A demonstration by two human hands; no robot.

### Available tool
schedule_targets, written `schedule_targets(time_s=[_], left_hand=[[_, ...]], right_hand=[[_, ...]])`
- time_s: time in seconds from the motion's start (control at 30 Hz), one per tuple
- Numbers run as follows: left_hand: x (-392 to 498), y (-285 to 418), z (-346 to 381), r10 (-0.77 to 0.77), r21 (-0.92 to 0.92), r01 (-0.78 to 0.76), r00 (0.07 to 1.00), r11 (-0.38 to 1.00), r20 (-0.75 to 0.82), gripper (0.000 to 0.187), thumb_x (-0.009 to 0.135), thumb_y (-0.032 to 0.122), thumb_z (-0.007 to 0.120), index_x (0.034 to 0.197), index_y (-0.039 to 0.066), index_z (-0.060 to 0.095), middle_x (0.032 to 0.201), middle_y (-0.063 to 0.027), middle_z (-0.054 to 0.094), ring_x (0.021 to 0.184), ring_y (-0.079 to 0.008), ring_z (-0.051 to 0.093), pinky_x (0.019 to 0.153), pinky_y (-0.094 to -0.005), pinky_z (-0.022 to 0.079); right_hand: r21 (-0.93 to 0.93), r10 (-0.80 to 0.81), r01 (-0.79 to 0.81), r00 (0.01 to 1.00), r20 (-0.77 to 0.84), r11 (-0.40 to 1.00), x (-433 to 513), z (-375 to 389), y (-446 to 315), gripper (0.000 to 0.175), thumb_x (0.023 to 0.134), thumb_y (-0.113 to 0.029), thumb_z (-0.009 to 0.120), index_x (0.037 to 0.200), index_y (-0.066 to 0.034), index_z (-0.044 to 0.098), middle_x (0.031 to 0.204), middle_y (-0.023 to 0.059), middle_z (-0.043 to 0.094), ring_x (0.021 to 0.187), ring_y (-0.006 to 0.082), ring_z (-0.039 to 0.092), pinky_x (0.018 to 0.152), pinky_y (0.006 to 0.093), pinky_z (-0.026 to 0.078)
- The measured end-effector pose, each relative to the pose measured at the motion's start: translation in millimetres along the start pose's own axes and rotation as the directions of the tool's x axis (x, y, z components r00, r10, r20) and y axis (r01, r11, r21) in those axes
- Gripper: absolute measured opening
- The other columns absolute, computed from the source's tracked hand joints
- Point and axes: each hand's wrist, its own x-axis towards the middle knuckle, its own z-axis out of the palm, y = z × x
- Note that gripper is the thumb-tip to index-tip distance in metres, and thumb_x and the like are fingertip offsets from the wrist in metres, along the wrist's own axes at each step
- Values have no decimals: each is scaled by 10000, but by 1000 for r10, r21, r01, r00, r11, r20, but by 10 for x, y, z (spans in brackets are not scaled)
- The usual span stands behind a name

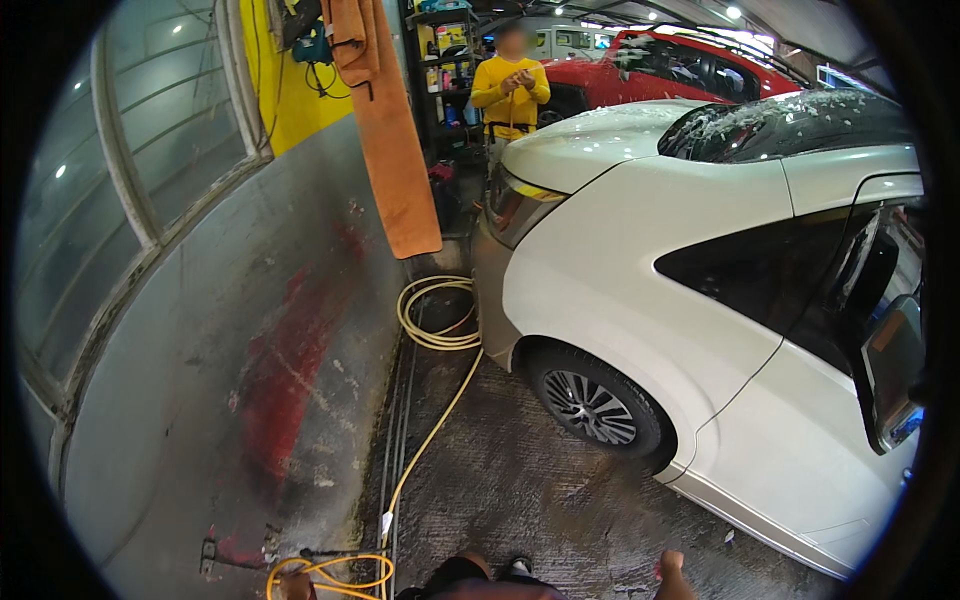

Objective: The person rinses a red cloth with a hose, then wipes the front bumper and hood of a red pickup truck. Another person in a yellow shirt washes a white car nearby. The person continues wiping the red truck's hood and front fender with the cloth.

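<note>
At the bottom edge my left hand is at a looped yellow hose, with its fingers around it; the picture's lower rim cuts off part of the hand. The hose runs forward along the wall's foot to a coil beside the car's front bumper. My right hand hangs low on the other side of my body, with curled fingers. Whether something small is in it I cannot tell. To the right stands a white car, its windshield and hood spotted with foam.
A grey wall with red worn patches runs along the left, below windows. An orange mat hangs there. Beyond the hood a person in a yellow shirt stands near a shelf of bottles. The concrete floor looks wet. A red vehicle stands behind.
</note>
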Motion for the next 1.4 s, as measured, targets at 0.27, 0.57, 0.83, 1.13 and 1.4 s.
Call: schedule_targets(time_s=[0.27, 0.57, 0.83, 1.13, 1.4], left_hand=[[646, 854, 270, -76, 34, 79, 994, 996, -78, 448, 783, 341, 666, 943, -71, 740, 962, -297, 729, 1016, -434, 713, 872, -520, 536], [2017, 3617, 929, 147, -440, -50, 971, 897, 190, 562, 784, 363, 671, 1143, -69, 691, 1100, -296, 711, 1025, -425, 695, 892, -504, 516], [2443, 6647, 1045, 568, -686, -374, 820, 624, 69, 391, 805, 296, 701, 1005, -38, 735, 898, -194, 743, 836, -317, 703, 766, -431, 520], [2304, 9338, 1105, 816, -915, -267, 568, 302, 104, 278, 886, 267, 718, 980, 6, 733, 811, -53, 701, 733, -167, 644, 700, -335, 509], [2196, 11057, 1239, 873, -921, -61, 348, 384, 341, 419, 979, 387, 664, 1232, 56, 619, 1074, -41, 650, 938, -127, 602, 836, -296, 492]], right_hand=[[-623, -192, 466, 869, 456, 629, -72, 821, -1740, 248, 976, -257, 524, 1021, -62, 669, 799, 109, 733, 612, 238, 726, 535, 406, 595], [79, -557, 580, 722, 411, 811, -1018, 1741, -5696, 306, 971, -294, 558, 1158, -80, 670, 784, 88, 706, 613, 200, 683, 568, 344, 550], [17, -858, 896, 420, 296, 445, -2482, 1546, -8119, 501, 926, -358, 642, 1350, -95, 594, 1150, 203, 722, 1093, 398, 684, 935, 457, 528], [416, -802, 686, 497, 332, 597, -2352, 1312, -9333, 750, 869, -322, 809, 1501, -108, 464, 1042, 79, 684, 1001, 198, 670, 948, 347, 512], [838, -999, 545, -5, -36, -33, -3027, 1050, -11828, 1084, 783, -189, 900, 1600, -32, 205, 1478, 175, 472, 1337, 296, 524, 1121, 419, 447]])
